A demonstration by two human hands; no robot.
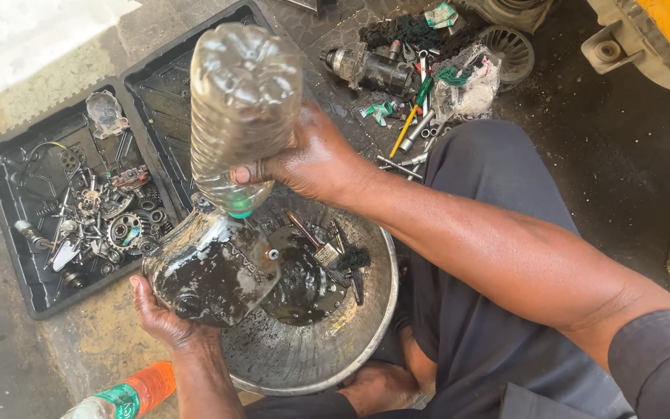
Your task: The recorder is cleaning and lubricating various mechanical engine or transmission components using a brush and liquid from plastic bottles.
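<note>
My right hand (312,159) grips an upturned clear plastic bottle (242,101), its green-ringed neck pointing down onto a greasy metal engine cover (211,268). My left hand (160,318) holds that cover from below, tilted over the rim of a round metal basin (327,357). Dark oily liquid pools in the basin, with a small paintbrush (316,242) and a black brush lying in it.
Two black plastic trays (32,225) on the left hold several bolts, gears and small parts. Sockets, a screwdriver and a starter motor (370,68) lie on the floor at the top. An orange-labelled bottle (129,392) lies at the bottom left. My knee (490,178) is on the right.
</note>
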